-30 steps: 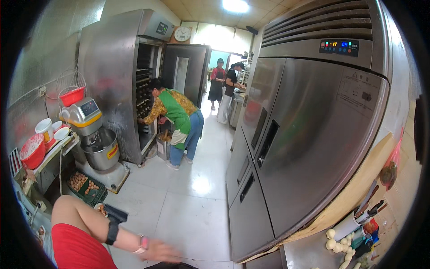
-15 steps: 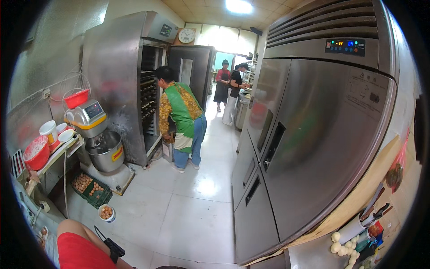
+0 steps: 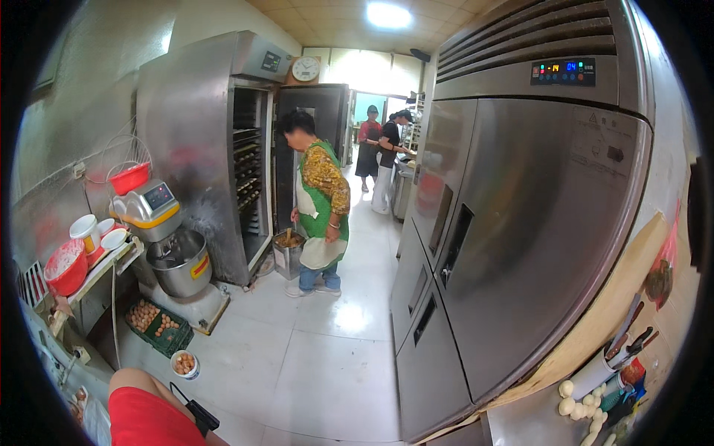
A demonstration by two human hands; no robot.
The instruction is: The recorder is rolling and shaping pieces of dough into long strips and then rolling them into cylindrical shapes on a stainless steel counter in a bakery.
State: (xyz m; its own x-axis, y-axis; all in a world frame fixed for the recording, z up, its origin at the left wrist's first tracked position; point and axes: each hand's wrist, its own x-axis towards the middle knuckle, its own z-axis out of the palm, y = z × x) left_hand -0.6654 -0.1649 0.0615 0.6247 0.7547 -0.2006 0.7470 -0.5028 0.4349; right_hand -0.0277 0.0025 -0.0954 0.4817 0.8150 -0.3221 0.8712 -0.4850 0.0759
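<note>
Neither my left hand nor my right hand shows in the head view. At the lower left edge are a piece of red clothing (image 3: 152,416) and bare skin beside it; whose they are I cannot tell. A small black device (image 3: 202,415) with a cord lies against the red cloth. Closest to it on the floor stands a white bucket of eggshells or eggs (image 3: 185,364). Behind that sits a dark green crate of eggs (image 3: 160,327), next to a mixer with a steel bowl (image 3: 178,264).
A person in a green apron (image 3: 321,201) stands by a metal tin (image 3: 288,253) and an open steel cabinet with racks (image 3: 249,163). A large steel freezer (image 3: 550,223) fills the right. Two people (image 3: 387,152) work farther back. Knives (image 3: 628,348) stand in a holder at lower right.
The person in the green apron has straightened up and turned, uncovering the metal tin on the floor. The whole view has shifted slightly.
</note>
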